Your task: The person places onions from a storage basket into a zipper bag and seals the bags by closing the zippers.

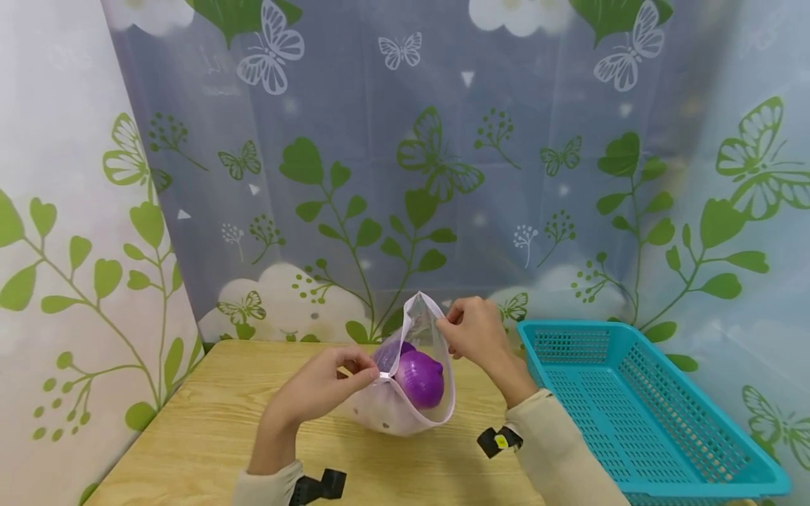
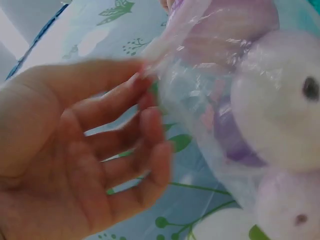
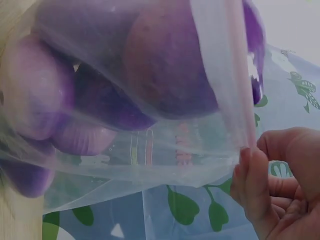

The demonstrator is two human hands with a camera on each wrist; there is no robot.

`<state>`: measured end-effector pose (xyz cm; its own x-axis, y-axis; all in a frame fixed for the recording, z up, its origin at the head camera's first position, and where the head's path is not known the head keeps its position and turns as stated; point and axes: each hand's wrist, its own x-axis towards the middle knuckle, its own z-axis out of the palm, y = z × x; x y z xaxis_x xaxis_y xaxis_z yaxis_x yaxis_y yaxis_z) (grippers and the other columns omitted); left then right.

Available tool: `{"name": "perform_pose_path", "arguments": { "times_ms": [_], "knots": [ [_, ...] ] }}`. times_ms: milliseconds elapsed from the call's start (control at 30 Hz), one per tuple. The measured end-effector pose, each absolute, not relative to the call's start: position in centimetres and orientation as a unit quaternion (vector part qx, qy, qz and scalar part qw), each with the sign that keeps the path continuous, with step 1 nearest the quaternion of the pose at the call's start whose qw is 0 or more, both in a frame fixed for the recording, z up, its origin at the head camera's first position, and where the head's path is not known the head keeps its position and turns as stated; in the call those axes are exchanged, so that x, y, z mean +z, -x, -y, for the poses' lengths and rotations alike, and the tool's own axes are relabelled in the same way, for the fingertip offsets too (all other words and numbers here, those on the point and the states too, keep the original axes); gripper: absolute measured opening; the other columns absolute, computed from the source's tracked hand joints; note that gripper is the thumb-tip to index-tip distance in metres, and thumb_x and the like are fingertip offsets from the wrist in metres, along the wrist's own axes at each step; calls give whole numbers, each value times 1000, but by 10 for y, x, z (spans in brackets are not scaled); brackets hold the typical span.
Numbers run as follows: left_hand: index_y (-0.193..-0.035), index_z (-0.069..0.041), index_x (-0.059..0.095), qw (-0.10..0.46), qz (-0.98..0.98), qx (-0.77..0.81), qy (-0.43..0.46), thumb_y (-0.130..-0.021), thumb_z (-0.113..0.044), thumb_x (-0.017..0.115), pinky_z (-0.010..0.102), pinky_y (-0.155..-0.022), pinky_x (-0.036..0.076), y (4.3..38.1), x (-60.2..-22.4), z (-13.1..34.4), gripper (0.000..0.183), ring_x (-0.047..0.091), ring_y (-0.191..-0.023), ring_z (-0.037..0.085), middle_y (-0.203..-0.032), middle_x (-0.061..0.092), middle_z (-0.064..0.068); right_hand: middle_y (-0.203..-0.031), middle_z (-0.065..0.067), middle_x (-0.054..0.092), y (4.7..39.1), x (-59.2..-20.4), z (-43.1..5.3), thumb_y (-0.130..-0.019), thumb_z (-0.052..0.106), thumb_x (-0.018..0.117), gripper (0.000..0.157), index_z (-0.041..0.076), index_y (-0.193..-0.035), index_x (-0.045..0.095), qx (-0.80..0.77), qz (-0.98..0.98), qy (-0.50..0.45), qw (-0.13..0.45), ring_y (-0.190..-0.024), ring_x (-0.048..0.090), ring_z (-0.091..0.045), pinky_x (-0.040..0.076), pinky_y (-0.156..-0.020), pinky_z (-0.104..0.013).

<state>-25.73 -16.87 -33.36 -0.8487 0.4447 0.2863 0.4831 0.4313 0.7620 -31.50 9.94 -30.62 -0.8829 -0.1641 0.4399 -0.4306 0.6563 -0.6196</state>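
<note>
A translucent mesh bag (image 1: 386, 414) with a pale pink rim stands on the table, its mouth spread apart. My left hand (image 1: 325, 383) pinches the near-left rim at a white zipper end. The far-right rim is pinched between the thumb and fingertips of my right hand (image 1: 477, 330). Inside lies a shiny purple onion-like vegetable (image 1: 420, 379) in the opening. Through the film, the left wrist view shows a white rounded end (image 2: 280, 100) with a dark spot. Several purple-and-white pieces (image 3: 170, 65) fill the bag in the right wrist view, some partly overlapped.
A turquoise plastic basket (image 1: 633, 485) with slotted walls stands to the right of the bag. The wooden table (image 1: 209, 414) extends around the bag. Behind it hangs a curtain (image 1: 354, 232) printed with leaves and butterflies.
</note>
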Motion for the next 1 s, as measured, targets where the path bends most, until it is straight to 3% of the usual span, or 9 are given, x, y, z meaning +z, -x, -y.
{"name": "perform_pose_path", "arguments": {
  "times_ms": [167,333,633,800,1000],
  "knots": [
    [-99,-6,72,115,836,-490,221,-102,-14,64,23,-74,58,261,-334,164,12,67,-90,23,-98,71,12,-74,-13,71,317,-304,-106,-98,13,62,19,-2,-94,73,383,893,-187,142,-52,66,-13,59,-50,-25],
    [-95,-2,70,196,804,-540,155,-100,-5,65,21,-66,52,263,-334,156,8,63,-87,21,-96,68,16,-89,-19,70,317,-301,-114,-101,2,55,21,-6,-115,69,383,888,-235,101,-66,73,-20,63,-59,-25],
    [-101,3,66,260,756,-595,83,-103,-10,61,18,-73,49,263,-330,147,14,60,-86,14,-100,68,18,-81,-14,72,322,-299,-125,-98,6,68,8,-1,-97,72,330,882,-292,164,-63,68,-19,57,-56,-21],
    [-102,7,64,320,707,-628,58,-103,-9,60,13,-70,49,261,-327,149,17,56,-80,4,-92,62,6,-79,-9,72,326,-302,-139,-97,3,67,7,1,-93,72,307,895,-276,172,-62,64,-12,56,-56,-22],
    [-100,11,62,347,679,-645,52,-103,-8,61,11,-66,50,263,-326,153,19,55,-75,2,-83,57,-5,-81,-13,74,331,-309,-150,-96,1,69,7,0,-92,74,303,897,-279,161,-62,68,-17,58,-58,-22]
  ]
}}
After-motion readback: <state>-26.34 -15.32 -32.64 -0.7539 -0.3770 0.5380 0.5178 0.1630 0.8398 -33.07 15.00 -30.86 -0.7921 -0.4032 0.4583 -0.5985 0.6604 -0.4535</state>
